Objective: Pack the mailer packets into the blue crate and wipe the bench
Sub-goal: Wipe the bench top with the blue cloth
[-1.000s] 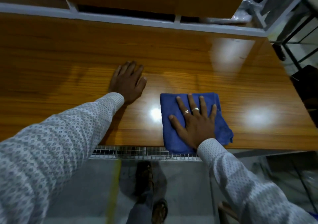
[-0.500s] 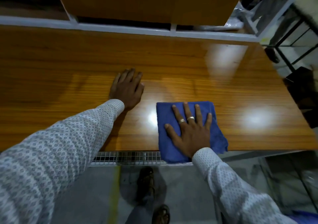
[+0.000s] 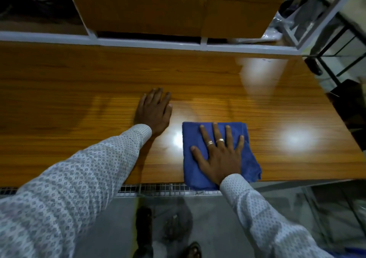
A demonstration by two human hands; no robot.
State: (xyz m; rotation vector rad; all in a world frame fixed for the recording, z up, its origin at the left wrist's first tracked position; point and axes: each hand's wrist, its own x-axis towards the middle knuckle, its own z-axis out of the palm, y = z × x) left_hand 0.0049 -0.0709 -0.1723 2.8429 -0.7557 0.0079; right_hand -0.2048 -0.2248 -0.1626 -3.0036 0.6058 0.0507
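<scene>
Lying flat under the right hand (image 3: 219,154), blue cloth (image 3: 192,170) overhangs bench (image 3: 79,91).

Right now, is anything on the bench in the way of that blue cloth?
Only the left hand, resting flat on the bench just left of the cloth. The right hand presses the cloth; ahead and rightward nothing visible blocks it.

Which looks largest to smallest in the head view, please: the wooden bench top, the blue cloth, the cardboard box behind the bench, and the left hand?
1. Wooden bench top
2. Cardboard box, cut off by the frame, so its full size is unclear
3. Blue cloth, pressed flat under the right hand
4. Left hand
</scene>
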